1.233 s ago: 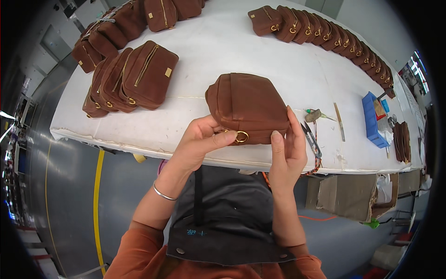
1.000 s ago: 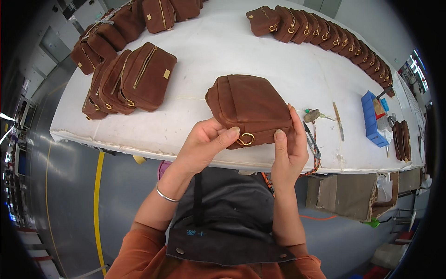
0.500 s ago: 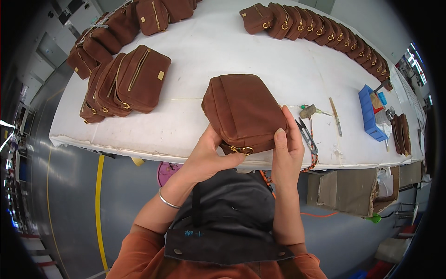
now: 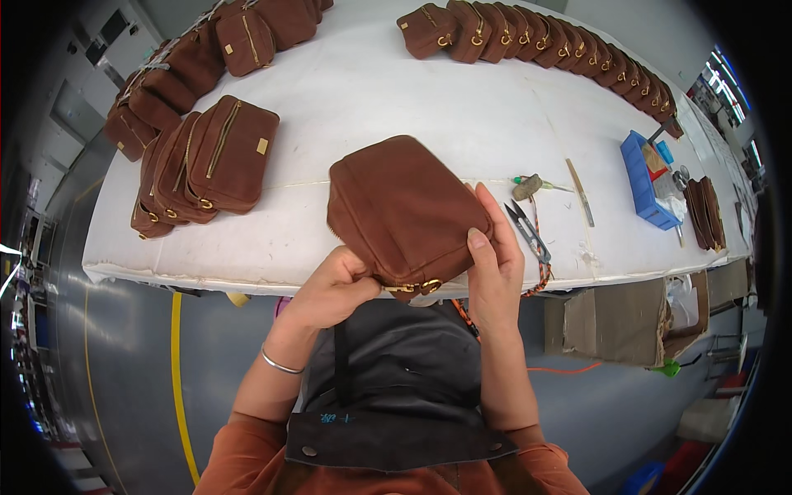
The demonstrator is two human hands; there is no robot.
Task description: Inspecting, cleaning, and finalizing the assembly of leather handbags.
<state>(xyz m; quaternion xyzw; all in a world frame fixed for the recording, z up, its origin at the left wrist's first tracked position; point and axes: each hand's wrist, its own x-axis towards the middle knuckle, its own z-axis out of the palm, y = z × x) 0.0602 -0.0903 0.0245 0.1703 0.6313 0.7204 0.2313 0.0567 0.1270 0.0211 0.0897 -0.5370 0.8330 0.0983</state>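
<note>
Between my hands is a brown leather bag [image 4: 404, 206], tilted above the near edge of the white table [image 4: 313, 157]. My right hand [image 4: 497, 264] grips its right side, the thumb on the front face and the fingers behind. My left hand [image 4: 334, 285] is closed at the lower left corner, its fingers curled against the bag's edge. Along the bottom edge run a zipper and a brass-coloured ring [image 4: 430, 286]. What lies under the left fingers is hidden.
Similar brown bags [image 4: 235, 153] lean together at the left, more at the far left, and a long row [image 4: 569, 45] at the back right. Thread snips [image 4: 528, 233] lie right of my hand. A blue bin [image 4: 648, 186] and leather pieces [image 4: 704, 213] are farther right. Below stands a cardboard box [image 4: 610, 322].
The bag has turned and shifted slightly left. My left hand has moved down and left, its fingers now curled at the corner. The right hand keeps its grip.
</note>
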